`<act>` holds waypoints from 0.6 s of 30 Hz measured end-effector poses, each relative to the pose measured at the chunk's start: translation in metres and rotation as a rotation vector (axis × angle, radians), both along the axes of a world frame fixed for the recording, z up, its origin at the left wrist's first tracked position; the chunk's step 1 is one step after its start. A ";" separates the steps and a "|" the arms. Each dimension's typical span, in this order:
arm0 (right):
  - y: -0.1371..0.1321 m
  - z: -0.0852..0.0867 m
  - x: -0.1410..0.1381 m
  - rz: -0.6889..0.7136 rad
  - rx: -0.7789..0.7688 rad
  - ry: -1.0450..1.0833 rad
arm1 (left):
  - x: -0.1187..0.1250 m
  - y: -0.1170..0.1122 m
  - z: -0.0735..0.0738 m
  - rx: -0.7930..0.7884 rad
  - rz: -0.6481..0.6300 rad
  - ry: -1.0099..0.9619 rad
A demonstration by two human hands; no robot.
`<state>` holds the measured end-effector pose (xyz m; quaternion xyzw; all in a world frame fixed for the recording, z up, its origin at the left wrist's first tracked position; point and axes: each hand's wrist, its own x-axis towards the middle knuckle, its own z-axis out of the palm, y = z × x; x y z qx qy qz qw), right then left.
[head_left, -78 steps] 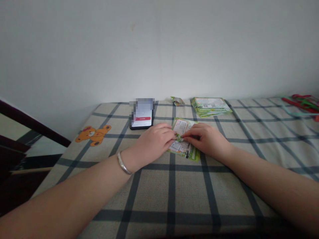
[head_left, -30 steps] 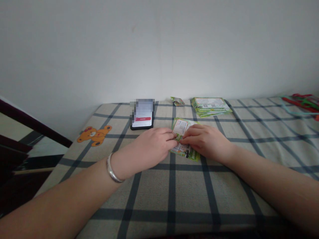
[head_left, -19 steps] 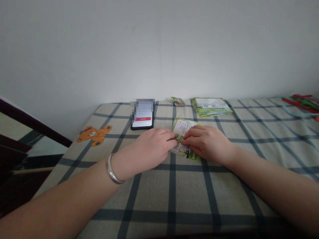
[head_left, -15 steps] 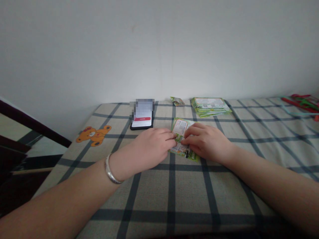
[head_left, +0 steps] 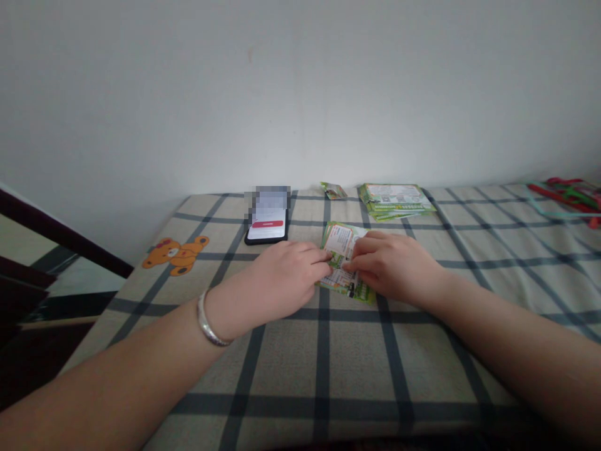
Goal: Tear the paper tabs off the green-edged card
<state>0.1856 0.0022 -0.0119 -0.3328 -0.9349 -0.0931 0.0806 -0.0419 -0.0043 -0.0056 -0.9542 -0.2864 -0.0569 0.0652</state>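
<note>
Between my hands, flat on the checked cloth, lies a green-and-white printed packet (head_left: pixel 339 238) with a crease or seam across its middle. My left hand (head_left: pixel 288 275), a silver bangle (head_left: pixel 209 322) on its wrist, has its closed fingers at the packet's left edge. From the right, my right hand (head_left: pixel 392 266) reaches over the packet with bent fingers, the fingertips pressed on its middle. Both thumbs are partly hidden. Behind them lie a stack of similar green packets (head_left: pixel 399 194) and a small crumpled green piece (head_left: pixel 334 190).
A phone (head_left: pixel 267 232) with a lit screen lies at the back left. The checked tablecloth (head_left: pixel 291 369) bears an orange bear figure (head_left: pixel 176 255) on the left. Red and green items (head_left: pixel 570 197) lie at the far right. A white wall (head_left: pixel 300 94) stands behind.
My right fingers have shifted very slightly on the packet, showing a little more of its print. My left hand holds the same place.
</note>
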 end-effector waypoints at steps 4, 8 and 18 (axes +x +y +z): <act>0.001 0.000 0.006 -0.007 -0.042 0.060 | -0.005 0.002 -0.001 0.003 -0.027 -0.012; 0.002 0.000 0.007 0.003 -0.063 0.059 | -0.008 0.006 -0.003 -0.011 -0.044 -0.016; 0.002 -0.001 0.006 0.027 -0.046 0.108 | -0.006 -0.001 -0.002 0.046 -0.040 -0.001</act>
